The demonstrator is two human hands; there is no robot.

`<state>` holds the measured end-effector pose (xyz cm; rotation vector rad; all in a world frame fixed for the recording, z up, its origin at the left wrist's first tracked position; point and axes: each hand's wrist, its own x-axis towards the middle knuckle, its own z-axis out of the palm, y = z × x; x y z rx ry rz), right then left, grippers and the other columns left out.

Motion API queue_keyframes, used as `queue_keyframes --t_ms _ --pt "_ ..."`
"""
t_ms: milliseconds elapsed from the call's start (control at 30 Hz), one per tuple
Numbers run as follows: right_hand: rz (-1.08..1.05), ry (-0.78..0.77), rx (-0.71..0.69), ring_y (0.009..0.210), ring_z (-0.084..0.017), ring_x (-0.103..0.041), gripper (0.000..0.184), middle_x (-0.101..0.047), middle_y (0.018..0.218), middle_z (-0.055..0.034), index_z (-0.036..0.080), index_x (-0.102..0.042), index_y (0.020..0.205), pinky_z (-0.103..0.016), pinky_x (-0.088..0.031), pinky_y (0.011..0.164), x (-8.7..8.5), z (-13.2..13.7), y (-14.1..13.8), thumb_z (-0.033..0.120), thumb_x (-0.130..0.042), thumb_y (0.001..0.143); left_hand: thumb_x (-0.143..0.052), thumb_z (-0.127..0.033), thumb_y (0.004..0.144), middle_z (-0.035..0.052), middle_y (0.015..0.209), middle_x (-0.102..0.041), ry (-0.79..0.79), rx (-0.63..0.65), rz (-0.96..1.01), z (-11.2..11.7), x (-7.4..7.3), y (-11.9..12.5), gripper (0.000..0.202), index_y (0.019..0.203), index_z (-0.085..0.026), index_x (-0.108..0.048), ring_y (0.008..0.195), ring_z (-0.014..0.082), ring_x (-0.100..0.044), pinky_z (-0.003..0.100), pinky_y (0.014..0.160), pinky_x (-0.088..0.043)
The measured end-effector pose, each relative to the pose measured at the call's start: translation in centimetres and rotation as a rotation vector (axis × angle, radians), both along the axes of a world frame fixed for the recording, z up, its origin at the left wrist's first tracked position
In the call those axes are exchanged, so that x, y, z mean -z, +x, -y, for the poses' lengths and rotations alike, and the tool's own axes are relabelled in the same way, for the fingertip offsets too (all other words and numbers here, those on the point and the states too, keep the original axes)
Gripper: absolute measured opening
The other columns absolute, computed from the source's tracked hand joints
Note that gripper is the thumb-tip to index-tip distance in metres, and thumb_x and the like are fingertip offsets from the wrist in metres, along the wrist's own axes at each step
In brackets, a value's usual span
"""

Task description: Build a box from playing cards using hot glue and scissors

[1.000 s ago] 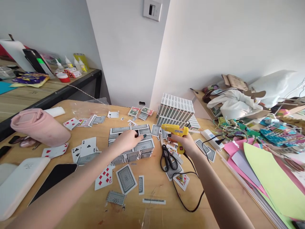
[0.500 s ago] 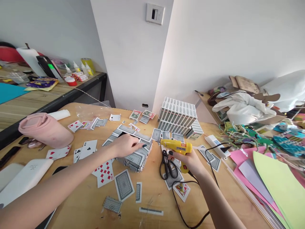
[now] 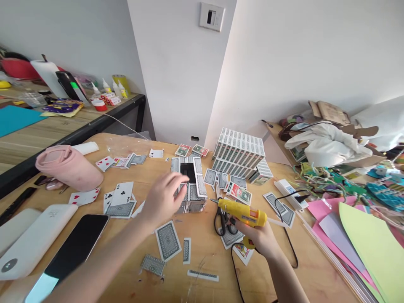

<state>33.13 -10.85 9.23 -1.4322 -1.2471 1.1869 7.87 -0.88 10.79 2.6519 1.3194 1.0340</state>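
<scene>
My right hand (image 3: 259,236) is closed round the handle of a yellow glue gun (image 3: 241,211), its nozzle pointing left. Black scissors (image 3: 221,223) lie beneath the gun's front. In the middle of the table stands a box covered in playing cards (image 3: 201,185), with a dark opening in its top. My left hand (image 3: 164,198) hovers over the box's left side, holding nothing, fingers loosely bent and thumb apart. Whether it touches the box I cannot tell. A grey-backed playing card (image 3: 168,240) and cut card strips (image 3: 187,251) lie nearer me.
Stacked card boxes (image 3: 240,151) stand at the back right. A red card pack (image 3: 239,192) lies behind the gun. On the left are a pink roll-shaped case (image 3: 71,168), a phone (image 3: 78,240) and a white power bank (image 3: 41,235). The black cord (image 3: 235,273) loops on the right.
My left hand has come off the box and moved back toward me, opening. The box has turned and now shows its dark opening. The glue gun has dipped slightly nearer me.
</scene>
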Motion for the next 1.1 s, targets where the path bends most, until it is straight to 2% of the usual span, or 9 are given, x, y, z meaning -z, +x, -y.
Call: queue_keyframes --t_ms 100,200,333,467,600,700,867,1100 --pt "0.016 -0.001 0.036 0.064 -0.019 -0.061 0.017 -0.067 0.071 -0.0036 0.018 -0.068 0.078 -0.027 -0.049 0.056 0.3 0.2 -0.7 0.030 -0.066 0.065 -0.048 -0.018 0.082 0.0057 0.092 -0.061 0.071 -0.107 0.041 4.5 2.5 -0.3 0.016 0.095 -0.021 -0.057 0.086 0.0173 -0.057 0.031 0.081 -0.045" --pt "0.039 -0.018 0.049 0.062 -0.018 -0.060 0.017 -0.066 0.069 -0.0033 0.017 -0.067 0.077 -0.026 -0.048 0.055 -0.2 0.1 -1.6 0.029 -0.065 0.065 -0.051 -0.015 0.081 0.0065 0.092 -0.061 0.113 -0.164 0.030 6.2 4.3 0.0 0.018 0.097 -0.021 -0.057 0.085 0.0177 -0.058 0.031 0.079 -0.046" --pt "0.115 -0.035 -0.026 0.062 -0.016 -0.058 0.016 -0.064 0.069 -0.0023 0.016 -0.065 0.078 -0.025 -0.046 0.056 -2.1 -0.4 -2.9 0.027 -0.061 0.067 -0.056 -0.013 0.078 0.0061 0.088 -0.060 0.210 -0.228 0.089 6.0 5.3 0.4 0.017 0.093 -0.018 -0.059 0.078 0.0162 -0.057 0.028 0.071 -0.047" --pt "0.182 -0.040 -0.077 0.053 -0.012 -0.049 0.010 -0.058 0.060 0.0006 0.016 -0.061 0.070 -0.023 -0.040 0.050 -3.4 -1.1 -3.9 0.025 -0.059 0.066 -0.060 -0.009 0.074 0.0058 0.089 -0.057 0.273 -0.240 0.205 5.9 6.5 0.6 0.018 0.090 -0.018 -0.059 0.074 0.0136 -0.056 0.025 0.066 -0.047" --pt "0.196 -0.096 -0.186 0.055 -0.012 -0.051 0.008 -0.059 0.061 0.0008 0.017 -0.060 0.067 -0.023 -0.040 0.051 -3.4 -2.0 -4.7 0.023 -0.056 0.064 -0.060 -0.005 0.072 0.0054 0.088 -0.052 0.287 -0.255 0.334 6.0 8.1 1.0 0.016 0.080 -0.018 -0.057 0.076 0.0134 -0.054 0.026 0.067 -0.048" --pt "0.233 -0.137 -0.212 0.058 -0.014 -0.054 0.010 -0.061 0.061 0.0003 0.016 -0.061 0.066 -0.023 -0.041 0.052 -3.2 -2.7 -5.4 0.021 -0.055 0.061 -0.061 -0.003 0.070 0.0049 0.087 -0.050 0.316 -0.247 0.373 5.9 8.8 1.3 0.019 0.080 -0.018 -0.056 0.076 0.0130 -0.052 0.026 0.068 -0.049" --pt "0.351 -0.134 -0.201 0.056 -0.012 -0.053 0.009 -0.059 0.058 0.0016 0.016 -0.060 0.061 -0.021 -0.039 0.050 -2.8 -3.5 -6.4 0.020 -0.052 0.059 -0.061 -0.002 0.069 0.0051 0.089 -0.049 0.336 -0.232 0.383 5.7 9.4 1.2 0.022 0.084 -0.018 -0.056 0.077 0.0132 -0.052 0.026 0.067 -0.049" --pt "0.427 -0.152 -0.234 0.053 -0.011 -0.051 0.009 -0.058 0.055 0.0017 0.015 -0.059 0.060 -0.020 -0.036 0.046 -2.9 -4.2 -7.1 0.019 -0.051 0.057 -0.062 -0.003 0.069 0.0029 0.080 -0.048 0.364 -0.235 0.425 5.7 9.9 1.1 0.021 0.081 -0.020 -0.057 0.073 0.0122 -0.052 0.024 0.063 -0.048"
